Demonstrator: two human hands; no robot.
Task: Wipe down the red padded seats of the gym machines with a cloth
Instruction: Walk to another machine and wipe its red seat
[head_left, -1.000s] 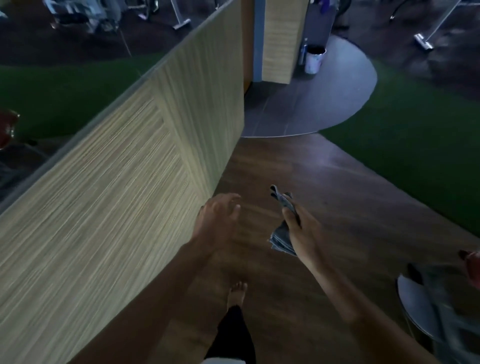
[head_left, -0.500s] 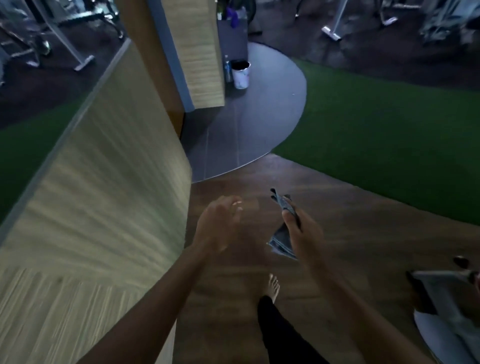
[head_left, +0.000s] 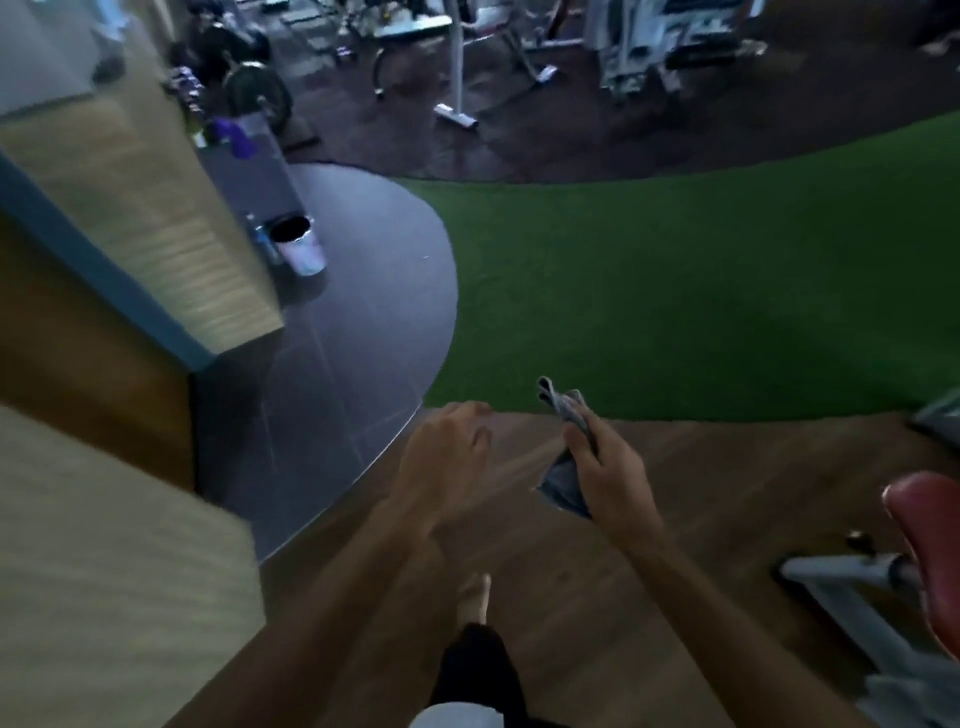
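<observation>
My right hand (head_left: 608, 467) grips a folded grey-blue cloth (head_left: 563, 478), one end sticking up above my fingers and the rest hanging below my palm. My left hand (head_left: 447, 457) floats beside it, a short gap to the left, fingers loosely curled and holding nothing. A red padded seat (head_left: 924, 540) on a pale grey machine frame (head_left: 852, 587) shows at the right edge, below and right of my right hand. My bare foot (head_left: 475, 597) steps on the wooden floor.
A pale wood-panel wall (head_left: 119, 571) runs along my left. Ahead lie a dark rounded floor patch (head_left: 358, 322) with a white bin (head_left: 301, 244), then green turf (head_left: 675, 291). More gym machines (head_left: 467, 67) stand far back.
The view has swung right and forward along the wall. The red seat has come into sight at the right. Both hands keep the same pose, with the cloth still held.
</observation>
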